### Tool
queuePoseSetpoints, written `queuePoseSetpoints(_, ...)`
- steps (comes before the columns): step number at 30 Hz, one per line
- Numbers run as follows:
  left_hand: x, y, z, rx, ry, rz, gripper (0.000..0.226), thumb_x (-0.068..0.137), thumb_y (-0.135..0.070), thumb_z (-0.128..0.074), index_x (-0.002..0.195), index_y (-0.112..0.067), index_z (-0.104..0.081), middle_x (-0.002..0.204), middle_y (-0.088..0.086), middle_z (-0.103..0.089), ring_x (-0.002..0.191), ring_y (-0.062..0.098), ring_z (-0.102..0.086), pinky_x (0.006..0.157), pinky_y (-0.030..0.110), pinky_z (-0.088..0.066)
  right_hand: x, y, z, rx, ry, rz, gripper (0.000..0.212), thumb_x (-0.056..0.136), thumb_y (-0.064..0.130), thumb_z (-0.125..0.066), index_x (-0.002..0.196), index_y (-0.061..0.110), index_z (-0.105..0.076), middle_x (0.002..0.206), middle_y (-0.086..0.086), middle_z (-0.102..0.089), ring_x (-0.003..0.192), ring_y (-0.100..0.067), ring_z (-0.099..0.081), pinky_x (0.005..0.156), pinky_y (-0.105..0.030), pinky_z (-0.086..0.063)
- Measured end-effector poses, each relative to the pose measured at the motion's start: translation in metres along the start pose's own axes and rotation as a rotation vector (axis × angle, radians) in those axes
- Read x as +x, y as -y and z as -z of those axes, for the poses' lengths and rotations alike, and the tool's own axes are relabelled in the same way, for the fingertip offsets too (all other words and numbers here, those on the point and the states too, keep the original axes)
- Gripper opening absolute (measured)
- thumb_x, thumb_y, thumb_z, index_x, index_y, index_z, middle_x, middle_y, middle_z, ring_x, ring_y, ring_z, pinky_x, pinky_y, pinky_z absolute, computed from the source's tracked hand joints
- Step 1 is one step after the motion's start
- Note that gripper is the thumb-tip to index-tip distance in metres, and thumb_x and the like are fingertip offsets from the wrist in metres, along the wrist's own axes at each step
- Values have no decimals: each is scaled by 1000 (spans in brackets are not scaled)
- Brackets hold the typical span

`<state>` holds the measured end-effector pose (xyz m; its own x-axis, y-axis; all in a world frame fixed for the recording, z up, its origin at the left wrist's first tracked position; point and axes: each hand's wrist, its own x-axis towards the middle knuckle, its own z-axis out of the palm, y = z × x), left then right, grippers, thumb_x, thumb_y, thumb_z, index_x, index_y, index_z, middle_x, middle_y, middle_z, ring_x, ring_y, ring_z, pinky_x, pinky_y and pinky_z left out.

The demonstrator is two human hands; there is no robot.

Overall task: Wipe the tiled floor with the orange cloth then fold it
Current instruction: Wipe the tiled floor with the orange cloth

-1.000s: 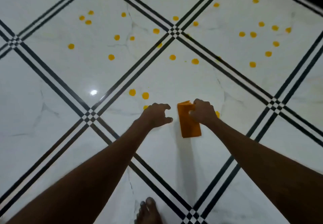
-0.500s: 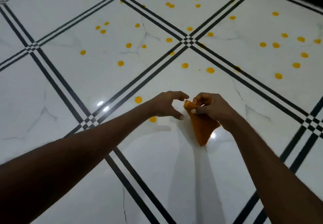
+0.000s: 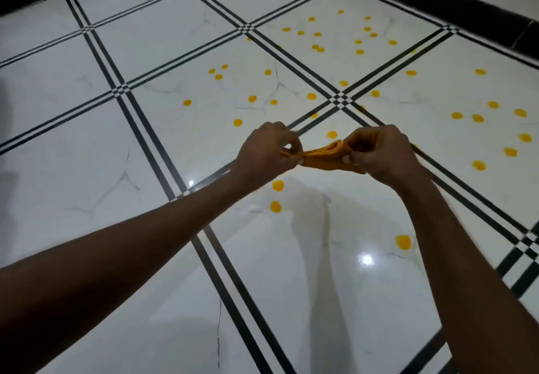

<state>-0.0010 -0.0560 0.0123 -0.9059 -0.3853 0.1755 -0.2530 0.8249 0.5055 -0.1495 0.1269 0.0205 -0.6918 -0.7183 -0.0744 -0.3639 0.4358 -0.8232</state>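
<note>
The orange cloth [image 3: 322,156] is held in the air above the floor, folded into a narrow layered strip stretched between both hands. My left hand [image 3: 267,152] pinches its left end. My right hand [image 3: 382,152] grips its right end, with part of the cloth hidden under the fingers. Below lies the glossy white tiled floor [image 3: 163,128] with black striped grout lines.
Several round orange-yellow spots [image 3: 277,185] dot the tiles ahead and to the right, some just under my hands. A black border [image 3: 466,14] runs along the far edge of the floor. Light glare shines at the lower right.
The cloth has been lifted off the floor. My left hand has taken hold of its left end, and both hands have risen and pulled it into a strip. The view has tilted up.
</note>
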Motion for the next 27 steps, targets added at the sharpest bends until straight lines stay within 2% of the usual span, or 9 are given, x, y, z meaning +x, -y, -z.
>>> queuePoseSetpoints(3, -43, 10, -39, 230, 41, -99, 12, 81, -25, -71, 92, -20, -73, 100, 4, -63, 97, 24, -53, 80, 37, -45, -29, -39, -40, -209, -18, -141, 13, 80, 7, -76, 81, 20, -74, 77, -1, -73, 79, -20, -70, 69, -26, -45)
queuePoseSetpoints(6, -91, 22, -82, 438, 551, -33, 32, 87, -34, -67, 115, -20, -69, 121, 6, -59, 116, 27, -48, 91, 39, -45, -87, -84, -100, -404, 135, -293, 11, 86, 7, -63, 94, 11, -69, 97, -11, -72, 97, -37, -68, 75, -32, -45)
queuePoseSetpoints(8, -100, 36, -87, 416, 744, 40, 38, 88, -36, -68, 123, -22, -66, 126, 5, -58, 121, 26, -46, 95, 36, -43, -111, -101, -128, -473, 77, -275, 4, 89, 7, -64, 93, 9, -64, 97, -15, -69, 94, -39, -67, 75, -37, -48)
queuePoseSetpoints(10, -89, 59, -78, 377, 740, 135, 39, 91, -34, -64, 128, -22, -63, 127, 6, -58, 124, 25, -47, 98, 36, -43, -98, -115, -154, -546, -14, -137, 19, 89, 17, -71, 102, 5, -66, 104, -19, -70, 98, -41, -66, 84, -45, -51)
queuePoseSetpoints(12, -73, 84, -65, 416, 707, 211, 44, 92, -35, -63, 133, -21, -57, 130, 8, -58, 125, 26, -49, 101, 39, -45, -67, -120, -174, -675, 106, 16, 51, 97, 39, -49, 135, 6, -59, 136, -21, -61, 127, -42, -55, 105, -52, -44)
queuePoseSetpoints(14, -65, 102, -59, 460, 714, 280, 60, 90, -37, -65, 143, -18, -46, 137, 12, -53, 128, 30, -47, 103, 42, -45, -39, -134, -180, -816, 246, 136, 73, 98, 52, -22, 160, 15, -32, 165, -15, -33, 153, -38, -29, 119, -61, -26)
queuePoseSetpoints(16, -67, 117, -60, 471, 764, 345, 81, 88, -42, -68, 154, -16, -29, 150, 16, -39, 138, 33, -39, 109, 44, -40, -22, -158, -169, -817, 201, 84, 73, 99, 55, -18, 165, 23, -16, 172, -6, -14, 159, -32, -13, 123, -65, -13)
queuePoseSetpoints(21, -95, 145, -67, 525, 848, 354, 122, 78, -55, -76, 159, -17, 6, 166, 19, 7, 153, 37, -5, 118, 54, -24, -68, -152, -187, -740, -228, -381, 79, 97, 51, -32, 163, 11, -18, 170, -20, -17, 157, -43, -12, 123, -67, -8)
queuePoseSetpoints(27, -110, 164, -73, 533, 743, 251, 129, 71, -59, -79, 159, -20, 7, 166, 17, 6, 152, 37, -5, 118, 52, -25, -27, -128, -233, -766, 150, 251, 80, 97, 62, -31, 165, 22, -14, 172, -8, -11, 160, -34, -6, 126, -61, -2)
